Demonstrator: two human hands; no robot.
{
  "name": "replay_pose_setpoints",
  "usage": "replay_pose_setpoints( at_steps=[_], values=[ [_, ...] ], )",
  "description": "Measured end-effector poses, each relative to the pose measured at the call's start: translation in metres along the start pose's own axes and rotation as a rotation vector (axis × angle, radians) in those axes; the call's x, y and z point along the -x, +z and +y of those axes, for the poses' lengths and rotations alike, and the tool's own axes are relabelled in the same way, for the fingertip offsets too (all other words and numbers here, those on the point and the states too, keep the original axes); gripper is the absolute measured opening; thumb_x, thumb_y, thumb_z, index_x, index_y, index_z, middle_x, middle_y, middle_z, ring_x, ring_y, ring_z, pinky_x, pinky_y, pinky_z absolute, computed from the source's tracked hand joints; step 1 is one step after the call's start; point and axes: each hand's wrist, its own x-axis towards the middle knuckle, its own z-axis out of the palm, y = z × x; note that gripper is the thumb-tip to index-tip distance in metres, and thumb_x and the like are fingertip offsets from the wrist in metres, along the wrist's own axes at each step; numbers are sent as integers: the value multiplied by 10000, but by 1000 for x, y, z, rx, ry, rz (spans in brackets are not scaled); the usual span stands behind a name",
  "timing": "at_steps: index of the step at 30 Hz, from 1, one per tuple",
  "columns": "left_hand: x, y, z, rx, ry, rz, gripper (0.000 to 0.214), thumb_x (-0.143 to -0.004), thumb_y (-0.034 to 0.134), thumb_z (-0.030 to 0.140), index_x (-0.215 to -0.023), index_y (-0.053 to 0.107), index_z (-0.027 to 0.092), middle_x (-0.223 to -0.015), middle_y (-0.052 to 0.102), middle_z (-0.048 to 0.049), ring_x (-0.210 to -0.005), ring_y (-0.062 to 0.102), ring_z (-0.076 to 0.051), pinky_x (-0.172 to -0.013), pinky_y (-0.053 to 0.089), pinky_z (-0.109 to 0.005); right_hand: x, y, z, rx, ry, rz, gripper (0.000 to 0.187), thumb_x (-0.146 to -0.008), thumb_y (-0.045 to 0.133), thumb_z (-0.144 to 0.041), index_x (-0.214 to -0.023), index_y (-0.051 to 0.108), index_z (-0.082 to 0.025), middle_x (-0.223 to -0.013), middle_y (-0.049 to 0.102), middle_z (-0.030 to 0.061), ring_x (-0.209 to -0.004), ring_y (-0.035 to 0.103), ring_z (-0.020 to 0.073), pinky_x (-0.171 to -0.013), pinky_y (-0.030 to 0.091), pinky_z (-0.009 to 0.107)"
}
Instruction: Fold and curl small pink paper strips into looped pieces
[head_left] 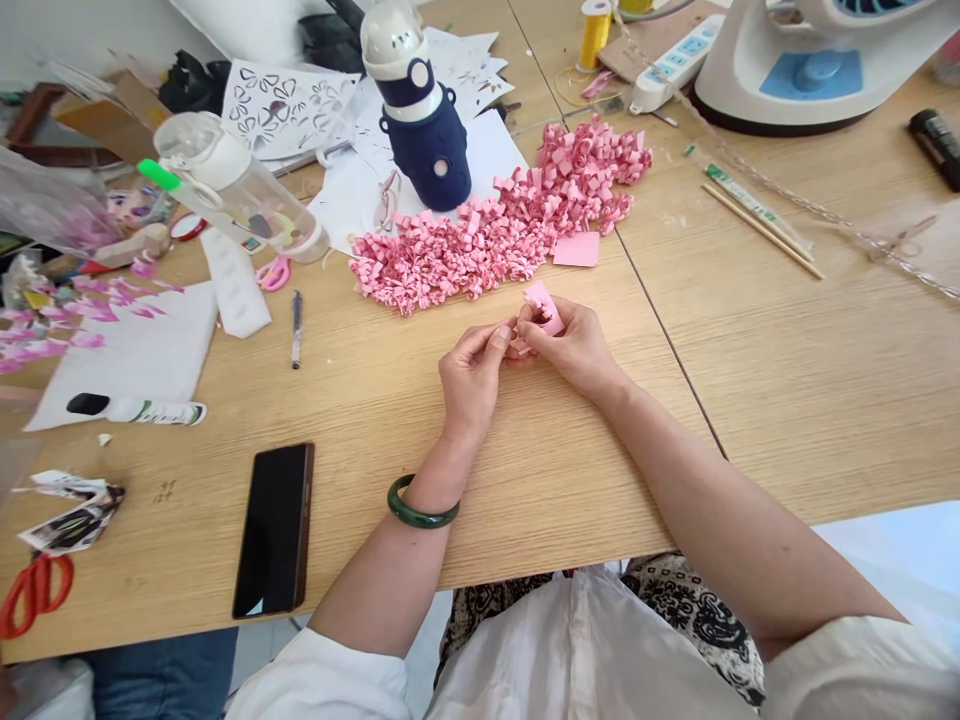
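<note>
Between my two hands, just above the wooden table (375,400), is a pink paper piece (546,306) with a cut, fringed-looking edge. My right hand (574,345) pinches it between thumb and fingers. My left hand (476,370) is closed at the piece's left end, thumb against fingertips, on a small pink bit largely hidden by the fingers. Beyond the hands lies a long heap of curled pink paper pieces (450,255). A flat pink paper square (576,249) rests at the heap's near right edge.
A navy bottle (427,140) stands behind the heap, with a clear bottle (240,190) lying to its left. A phone (274,530), a pen (297,330) and red-handled scissors (37,595) lie on the left. Wooden sticks (765,230) and a white fan base (795,70) are at right.
</note>
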Motion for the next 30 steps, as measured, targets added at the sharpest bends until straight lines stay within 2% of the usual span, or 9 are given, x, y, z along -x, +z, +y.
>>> replay_pose_setpoints(
  at_steps=[5,11,16,27,30],
  values=[
    [1,0,0,-82,71,28,178,-854,791,373,-821,802,198,-806,753,-23,-679,668,-117,-668,572,-231,-2,-1,5,42,10,-2,224,-812,748,-338,-753,587,-195,-679,649,-1,-611,595,124,-571,500,249],
    [-4,-3,-3,-59,16,46,178,-813,820,369,-778,789,197,-716,740,1,-618,642,-107,-647,541,-235,-2,-2,8,87,-19,4,243,-825,762,-376,-775,596,-206,-689,633,-8,-607,566,123,-571,500,261],
    [-4,-1,1,-12,-10,94,224,-766,854,390,-744,766,186,-670,715,11,-608,631,-104,-632,532,-233,-2,-3,4,18,40,-44,323,-791,814,-456,-794,625,-194,-692,646,-6,-609,581,125,-595,531,272],
    [-4,-3,-2,-112,23,161,147,-814,799,321,-786,755,184,-750,745,-1,-625,651,-110,-652,542,-240,-3,-2,6,32,-15,-40,280,-775,815,-430,-776,669,-190,-719,639,-9,-613,543,113,-575,500,250],
    [-3,-4,0,-204,88,157,103,-839,768,284,-794,752,193,-785,740,-3,-661,654,-114,-675,541,-238,-3,-1,8,39,-20,-47,306,-758,831,-449,-768,669,-189,-731,637,-9,-615,535,110,-560,475,244]
  ],
)
